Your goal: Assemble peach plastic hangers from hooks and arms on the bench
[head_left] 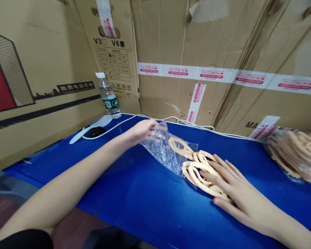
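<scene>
A clear plastic bag [162,149] lies on the blue table [134,193] with beige oval rings [197,169] partly inside it and partly spilling out of its near end. My left hand [142,131] reaches across and pinches the far end of the bag. My right hand [233,186] lies flat with fingers stretched over the pile of rings at the bag's mouth.
A larger bag of the same rings [298,155] sits at the right edge. A water bottle [108,95], a white flat device [92,128], a black object [95,131] and a white cable [197,126] lie at the back. Cardboard boxes [197,52] wall the table.
</scene>
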`<state>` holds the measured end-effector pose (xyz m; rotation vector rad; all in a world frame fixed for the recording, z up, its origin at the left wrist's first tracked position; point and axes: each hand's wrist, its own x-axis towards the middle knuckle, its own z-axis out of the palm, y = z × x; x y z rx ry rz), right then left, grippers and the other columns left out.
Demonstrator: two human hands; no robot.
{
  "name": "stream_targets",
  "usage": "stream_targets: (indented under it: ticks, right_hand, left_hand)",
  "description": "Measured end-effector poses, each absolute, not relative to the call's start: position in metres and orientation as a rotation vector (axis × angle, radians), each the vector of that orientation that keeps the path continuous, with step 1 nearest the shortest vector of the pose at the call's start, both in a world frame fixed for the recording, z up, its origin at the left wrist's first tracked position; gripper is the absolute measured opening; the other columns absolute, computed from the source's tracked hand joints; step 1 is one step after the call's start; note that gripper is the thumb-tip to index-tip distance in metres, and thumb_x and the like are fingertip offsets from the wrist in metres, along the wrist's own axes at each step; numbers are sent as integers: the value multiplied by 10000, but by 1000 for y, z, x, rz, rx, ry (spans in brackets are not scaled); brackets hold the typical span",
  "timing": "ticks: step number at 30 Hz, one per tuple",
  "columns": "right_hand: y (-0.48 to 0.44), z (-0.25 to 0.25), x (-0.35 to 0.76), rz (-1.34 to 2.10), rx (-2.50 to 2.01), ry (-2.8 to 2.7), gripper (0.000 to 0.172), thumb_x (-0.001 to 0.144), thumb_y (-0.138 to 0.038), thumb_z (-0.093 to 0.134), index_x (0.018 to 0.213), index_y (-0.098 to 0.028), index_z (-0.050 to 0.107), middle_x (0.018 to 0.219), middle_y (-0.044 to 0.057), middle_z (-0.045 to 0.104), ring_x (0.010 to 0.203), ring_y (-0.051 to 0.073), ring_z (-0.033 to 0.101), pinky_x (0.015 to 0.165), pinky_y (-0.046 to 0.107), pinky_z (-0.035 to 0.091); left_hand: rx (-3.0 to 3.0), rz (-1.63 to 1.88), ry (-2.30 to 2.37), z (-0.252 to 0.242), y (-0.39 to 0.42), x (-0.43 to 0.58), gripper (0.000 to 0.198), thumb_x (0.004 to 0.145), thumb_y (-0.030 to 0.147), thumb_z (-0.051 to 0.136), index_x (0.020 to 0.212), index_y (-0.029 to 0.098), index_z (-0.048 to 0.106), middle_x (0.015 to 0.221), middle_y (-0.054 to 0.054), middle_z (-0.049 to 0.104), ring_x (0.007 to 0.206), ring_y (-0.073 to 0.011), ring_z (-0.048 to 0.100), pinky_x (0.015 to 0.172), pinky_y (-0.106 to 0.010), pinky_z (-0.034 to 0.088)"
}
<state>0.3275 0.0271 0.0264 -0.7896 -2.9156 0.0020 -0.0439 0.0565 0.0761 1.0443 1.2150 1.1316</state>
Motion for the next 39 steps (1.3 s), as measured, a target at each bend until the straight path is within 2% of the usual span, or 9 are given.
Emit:
stream_targets:
  ticks: [4, 6, 8, 13, 23, 28, 33, 36, 39]
  right_hand:
    - [25, 30, 323, 14, -779, -2932, 740, 973, -506, 562, 1620, -359, 233, 1664, 69, 294, 1538, 401, 164, 1172, 703, 272]
    - [24, 31, 321, 16, -783, -2931, 727, 976, -501, 558, 1616, -370, 240, 1670, 61, 279, 1539, 401, 161, 1169, 705, 275]
    - [23, 32, 320, 14, -782, -2930, 701, 978, -495, 556, 1607, -381, 266, 1668, 58, 287, 1538, 402, 169, 1166, 705, 281]
    - [21, 32, 321, 25, -807, -2917, 669, 975, -504, 557, 1588, -381, 320, 1659, 64, 308, 1537, 404, 180, 1167, 707, 272]
    - [22, 31, 323, 93, -852, -2887, 711, 976, -536, 552, 1607, -370, 270, 1647, 83, 334, 1521, 422, 224, 1148, 715, 289]
    - [21, 30, 323, 60, -884, -2925, 736, 991, -546, 516, 1626, -363, 193, 1668, 82, 284, 1537, 412, 173, 1140, 723, 298]
    - [24, 27, 325, 11, -839, -2925, 756, 981, -546, 537, 1627, -358, 192, 1670, 77, 279, 1543, 395, 161, 1151, 703, 307]
    - [27, 25, 326, 2, -809, -2896, 739, 963, -542, 568, 1611, -372, 255, 1670, 62, 281, 1533, 412, 182, 1144, 705, 325]
    - [28, 23, 327, -18, -783, -2880, 737, 953, -533, 580, 1605, -386, 270, 1666, 54, 290, 1516, 437, 220, 1128, 728, 334]
  left_hand:
    - [1064, 1064, 1287, 70, 55, -44, 481, 921, 314, 621, 1349, 149, 475, 1152, -200, 713, 635, -201, 718, 597, -324, 577]
    - [1148, 1026, 1319, 68, 54, -46, 817, 831, 196, 697, 1524, 216, 264, 1166, -196, 709, 544, -167, 681, 576, -327, 577]
    - [1250, 967, 1295, 69, 50, -45, 940, 749, 69, 650, 1563, 261, 222, 1251, -203, 675, 522, -134, 664, 551, -296, 559]
    - [1548, 1012, 1135, 84, 30, -30, 659, 720, 83, 567, 1369, 196, 582, 1399, -160, 600, 571, -75, 615, 564, -251, 529]
    - [1826, 1410, 1031, 111, 3, -46, 522, 820, 234, 667, 1329, 343, 623, 1534, 12, 505, 641, -113, 592, 666, -336, 539]
    - [1787, 1660, 1120, 113, 22, -93, 705, 826, 149, 609, 1483, 339, 435, 1519, 16, 513, 984, -177, 601, 780, -275, 445]
    - [1809, 1438, 1595, 93, 55, -156, 665, 911, 116, 539, 1530, 239, 329, 1465, -64, 525, 810, -66, 567, 836, -292, 467]
    - [1716, 1286, 2034, 68, 75, -177, 643, 859, 59, 538, 1485, 133, 415, 1364, -160, 581, 810, -155, 632, 832, -371, 527]
    - [1685, 1247, 2325, 49, 87, -185, 638, 797, 56, 595, 1426, 116, 508, 1375, -193, 549, 1155, -345, 591, 1031, -493, 455]
